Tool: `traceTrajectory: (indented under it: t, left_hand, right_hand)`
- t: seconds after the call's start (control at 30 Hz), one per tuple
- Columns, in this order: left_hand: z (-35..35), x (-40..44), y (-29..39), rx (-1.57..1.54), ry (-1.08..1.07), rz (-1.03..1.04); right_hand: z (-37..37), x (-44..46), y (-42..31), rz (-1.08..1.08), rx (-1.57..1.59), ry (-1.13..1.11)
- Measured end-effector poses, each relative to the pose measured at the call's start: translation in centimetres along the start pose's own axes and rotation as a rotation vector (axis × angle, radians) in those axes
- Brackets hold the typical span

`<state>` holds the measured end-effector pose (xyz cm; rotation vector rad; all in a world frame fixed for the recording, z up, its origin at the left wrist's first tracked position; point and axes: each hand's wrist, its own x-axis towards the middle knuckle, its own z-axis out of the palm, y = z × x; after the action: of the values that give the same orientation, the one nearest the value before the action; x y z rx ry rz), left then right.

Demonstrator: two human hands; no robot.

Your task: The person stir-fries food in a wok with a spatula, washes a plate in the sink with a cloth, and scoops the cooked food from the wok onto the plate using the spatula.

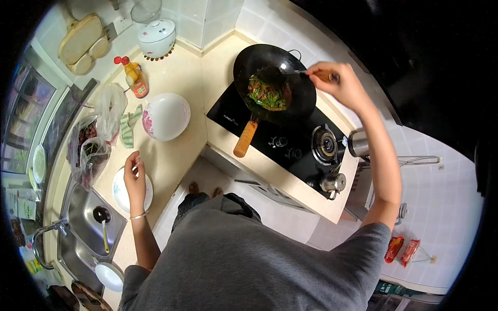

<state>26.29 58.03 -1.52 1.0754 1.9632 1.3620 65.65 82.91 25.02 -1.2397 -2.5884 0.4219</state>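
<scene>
My right hand [341,87] is closed around the wooden handle of a spatula [296,72]. Its dark metal end reaches into a black wok [303,101] on the stove. Chopped greens with brownish pieces [267,94] lie in the bottom of the wok, whose wooden handle [245,139] points toward me. On the other side, my left hand [135,181] hovers over a white plate [147,194] on the counter, its fingers loosely bent and holding nothing. A bracelet circles that wrist. Beyond it stands a large white bowl with pink flowers [167,116].
A steel sink [85,233] lies at the left, near plastic bags of dark red fruit [91,147]. A striped cloth [127,127], sauce bottles [136,80] and a lidded white pot [156,39] line the counter. The second burner [327,145] has a small metal pot [333,182] beside it.
</scene>
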Motion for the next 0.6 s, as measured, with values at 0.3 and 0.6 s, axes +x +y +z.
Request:
traceTrajectory:
  t: [0.3, 0.6]
  left_hand:
    - [-1.3, -1.3, -1.8, -0.014, 0.059, -0.037]
    - [-3.3, -1.6, -2.1, -0.029, 0.075, -0.073]
  right_hand:
    - [4.2, 5.4, 0.9, 0.001, 0.075, -0.122]
    - [0.7, 4.0, 2.4, 0.068, 0.023, -0.218]
